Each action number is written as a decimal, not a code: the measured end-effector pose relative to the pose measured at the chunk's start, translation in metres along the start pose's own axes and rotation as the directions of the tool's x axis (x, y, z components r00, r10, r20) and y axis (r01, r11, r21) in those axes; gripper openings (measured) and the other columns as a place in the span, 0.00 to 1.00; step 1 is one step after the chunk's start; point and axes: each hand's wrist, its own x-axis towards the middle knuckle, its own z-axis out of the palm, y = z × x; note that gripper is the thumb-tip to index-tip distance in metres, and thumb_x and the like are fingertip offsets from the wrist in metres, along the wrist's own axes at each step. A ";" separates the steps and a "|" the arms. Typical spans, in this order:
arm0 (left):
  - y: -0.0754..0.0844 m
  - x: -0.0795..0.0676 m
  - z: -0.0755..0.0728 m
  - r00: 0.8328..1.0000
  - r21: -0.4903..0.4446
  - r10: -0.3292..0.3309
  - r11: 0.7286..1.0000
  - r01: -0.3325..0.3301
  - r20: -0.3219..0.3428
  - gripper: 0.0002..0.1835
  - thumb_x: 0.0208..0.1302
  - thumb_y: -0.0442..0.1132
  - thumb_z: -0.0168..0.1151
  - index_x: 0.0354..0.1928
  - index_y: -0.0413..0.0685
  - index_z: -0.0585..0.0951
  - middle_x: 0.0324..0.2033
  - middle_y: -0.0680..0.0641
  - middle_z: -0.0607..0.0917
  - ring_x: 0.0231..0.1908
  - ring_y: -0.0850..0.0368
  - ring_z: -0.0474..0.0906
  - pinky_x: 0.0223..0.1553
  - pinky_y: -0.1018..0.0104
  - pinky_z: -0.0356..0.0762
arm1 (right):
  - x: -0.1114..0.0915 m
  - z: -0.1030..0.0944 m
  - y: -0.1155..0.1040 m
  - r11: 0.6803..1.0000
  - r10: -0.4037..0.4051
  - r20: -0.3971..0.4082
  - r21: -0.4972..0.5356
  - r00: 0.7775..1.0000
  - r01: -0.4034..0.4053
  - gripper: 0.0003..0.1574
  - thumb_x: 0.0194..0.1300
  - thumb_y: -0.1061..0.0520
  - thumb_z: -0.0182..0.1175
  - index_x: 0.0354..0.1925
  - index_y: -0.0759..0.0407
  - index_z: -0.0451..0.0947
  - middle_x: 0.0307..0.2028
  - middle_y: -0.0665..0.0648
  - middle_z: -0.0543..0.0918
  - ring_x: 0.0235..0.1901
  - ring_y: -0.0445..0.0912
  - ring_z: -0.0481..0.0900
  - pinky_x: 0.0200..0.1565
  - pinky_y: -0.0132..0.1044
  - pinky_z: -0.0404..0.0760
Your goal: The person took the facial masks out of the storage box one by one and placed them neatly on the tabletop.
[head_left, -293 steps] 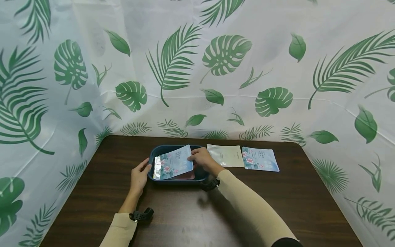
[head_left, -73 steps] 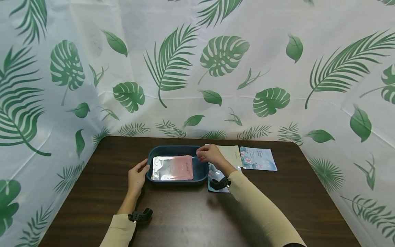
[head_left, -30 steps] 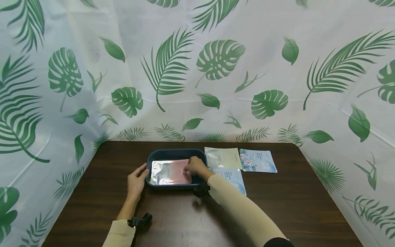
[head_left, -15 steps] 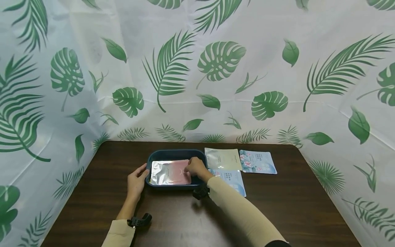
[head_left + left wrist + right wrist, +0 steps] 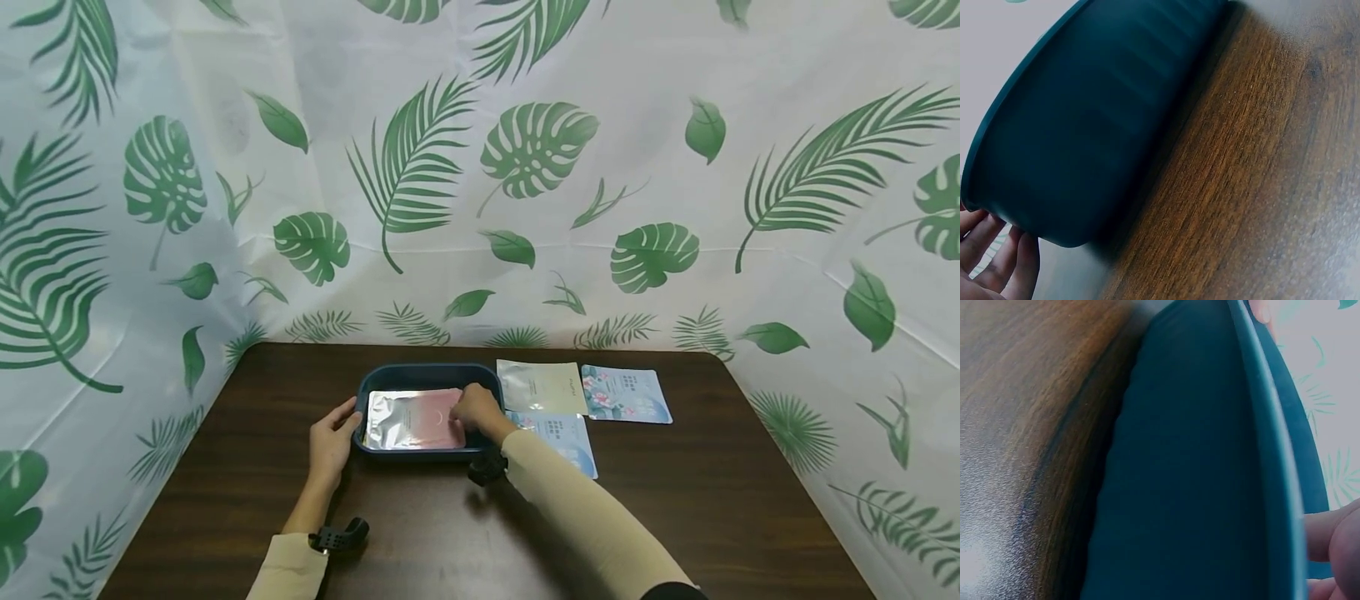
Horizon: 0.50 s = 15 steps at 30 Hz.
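1. Pink packet (image 5: 412, 419): one, silver at its left end, lying in the dark blue tray (image 5: 427, 376), with the right hand (image 5: 477, 410) at its right end.
2. Right fingers: bent over that end, tips hidden; whether they were clamped on the packet could not be told. Likely fault: a slip, caused by the smooth surface and too small a hold.
3. Underside of the packet: not shown. Possible fault: a second packet dragged along, should one have lain stuck beneath.
4. Left hand (image 5: 332, 442): fingers nearly straight, tips against the tray's left end, none seen hooked over the rim. Possible fault: the tray sliding, caused by too hard a push or support withdrawn too soon.
5. Tray: upright on the brown table (image 5: 420, 542). Its raised rim might have snagged packet or knuckles, if lifted too low.
6. Right wristband (image 5: 487, 465): black, near the tray's front right corner. Possible fault: a knock to the tray from a sideways swing.
7. Right sleeve (image 5: 585, 508): hid part of the nearer blue packet (image 5: 558, 435); contact unclear. A sinking forearm could have dragged that packet askew.
8. Cream packet (image 5: 542, 387) and farther blue packet (image 5: 628, 393): side by side, right of the tray. Likely fault: overlap or shoving, caused by careless placing close by.
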 end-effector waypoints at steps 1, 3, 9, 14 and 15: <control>0.000 0.000 0.000 1.000 -0.004 -0.001 1.000 0.001 0.000 0.21 0.70 0.37 0.57 0.63 0.42 0.75 0.62 0.38 0.77 0.55 0.53 0.72 0.38 0.87 0.69 | 0.000 0.000 0.000 1.000 -0.004 -0.009 0.004 1.000 0.004 0.07 0.59 0.63 0.64 0.25 0.64 0.80 0.19 0.56 0.76 0.18 0.45 0.72 0.20 0.33 0.69; -0.001 0.000 0.000 1.000 -0.003 0.004 1.000 -0.004 0.000 0.21 0.71 0.37 0.56 0.64 0.42 0.75 0.62 0.38 0.77 0.54 0.54 0.72 0.38 0.87 0.69 | -0.001 0.000 0.000 1.000 -0.013 -0.022 0.018 1.000 0.014 0.05 0.60 0.64 0.62 0.28 0.65 0.80 0.21 0.56 0.77 0.20 0.45 0.73 0.21 0.33 0.70; -0.003 0.000 0.000 1.000 -0.002 0.006 1.000 -0.006 0.002 0.21 0.70 0.37 0.56 0.63 0.43 0.76 0.61 0.38 0.78 0.49 0.63 0.73 0.39 0.86 0.70 | 0.002 0.002 0.000 0.999 -0.006 -0.013 0.032 1.000 0.007 0.06 0.60 0.66 0.58 0.27 0.64 0.79 0.21 0.56 0.74 0.19 0.45 0.72 0.20 0.33 0.68; -0.003 0.000 0.000 1.000 -0.006 0.001 1.000 -0.001 0.007 0.21 0.71 0.38 0.56 0.64 0.43 0.75 0.62 0.38 0.77 0.45 0.69 0.72 0.39 0.85 0.71 | 0.006 0.003 -0.001 0.999 0.009 -0.009 0.050 1.000 -0.009 0.14 0.60 0.68 0.56 0.18 0.62 0.75 0.14 0.54 0.70 0.14 0.44 0.68 0.16 0.32 0.64; -0.002 0.000 0.000 1.000 -0.012 0.000 1.000 0.000 0.008 0.21 0.71 0.37 0.56 0.64 0.43 0.75 0.62 0.39 0.77 0.44 0.71 0.73 0.39 0.85 0.71 | 0.006 0.003 -0.002 0.999 0.002 -0.013 0.053 1.000 -0.001 0.17 0.60 0.68 0.56 0.15 0.62 0.74 0.12 0.54 0.69 0.14 0.44 0.67 0.16 0.32 0.63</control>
